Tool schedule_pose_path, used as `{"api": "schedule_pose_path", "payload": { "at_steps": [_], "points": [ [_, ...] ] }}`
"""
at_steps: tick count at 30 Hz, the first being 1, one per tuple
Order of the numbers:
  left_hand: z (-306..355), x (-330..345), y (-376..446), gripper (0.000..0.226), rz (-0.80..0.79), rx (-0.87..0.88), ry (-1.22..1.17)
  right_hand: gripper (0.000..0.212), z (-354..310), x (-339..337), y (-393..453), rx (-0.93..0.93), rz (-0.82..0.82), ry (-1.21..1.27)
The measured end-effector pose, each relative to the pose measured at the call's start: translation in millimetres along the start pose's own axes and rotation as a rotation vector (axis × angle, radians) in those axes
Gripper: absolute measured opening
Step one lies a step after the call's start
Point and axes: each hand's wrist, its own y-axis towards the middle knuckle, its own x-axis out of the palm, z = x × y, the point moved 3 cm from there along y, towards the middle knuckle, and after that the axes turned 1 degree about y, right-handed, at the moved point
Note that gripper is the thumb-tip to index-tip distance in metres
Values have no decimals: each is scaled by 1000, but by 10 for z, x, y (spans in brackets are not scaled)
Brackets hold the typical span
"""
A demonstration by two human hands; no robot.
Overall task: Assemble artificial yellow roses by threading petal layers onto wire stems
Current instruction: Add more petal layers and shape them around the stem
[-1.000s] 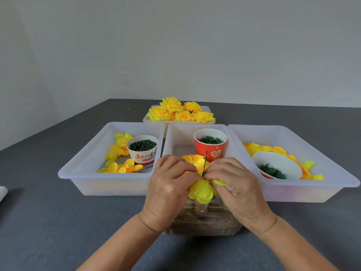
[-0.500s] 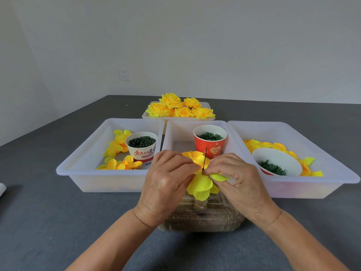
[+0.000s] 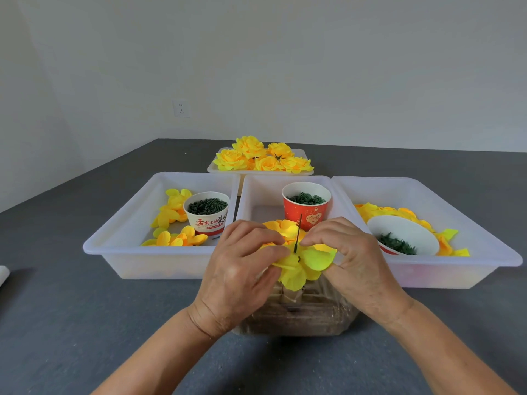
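A yellow petal layer sits threaded on a thin dark wire stem that stands upright above a clear block in front of the trays. My left hand pinches the layer's left edge. My right hand pinches its right edge close to the wire. More yellow petals lie just behind my fingers in the middle tray. The underside of the layer is hidden by my hands.
Left tray holds loose petals and a white cup of green parts. A red cup stands in the middle tray. Right tray has petals and a tipped cup. Finished roses fill a far tray.
The petal layer has spread flatter around the wire and my right thumb and fingers have shifted outward along its right edge. Both hands stay at the stem.
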Motion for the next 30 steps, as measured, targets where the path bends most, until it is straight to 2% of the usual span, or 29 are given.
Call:
{"api": "schedule_pose_path", "payload": {
  "at_steps": [5, 11, 15, 17, 22, 25, 30],
  "points": [
    [-60, 6, -45, 14, -4, -28, 18, 27, -14, -25, -4, -14, 3, 23],
    [-75, 21, -96, 14, -28, -39, 35, 11, -2, -22, -35, -56, -14, -23],
    [-66, 24, -119, 13, -51, -45, 39, 21, 31, -21, -70, -57, -50, -40],
    [-58, 28, -120, 10, -54, -42, 40, 18, 28, -28, -79, -65, -66, -56],
    [-35, 56, -117, 32, -89, -51, 73, 17, 11, -49, -102, -101, -97, -87],
    [-31, 59, -118, 36, -102, -59, 84, 17, 15, -46, -107, -114, -94, -84],
    [-22, 53, -108, 23, -96, -8, 66, 22, 38, -35, -126, -119, -109, -79]
  ]
}}
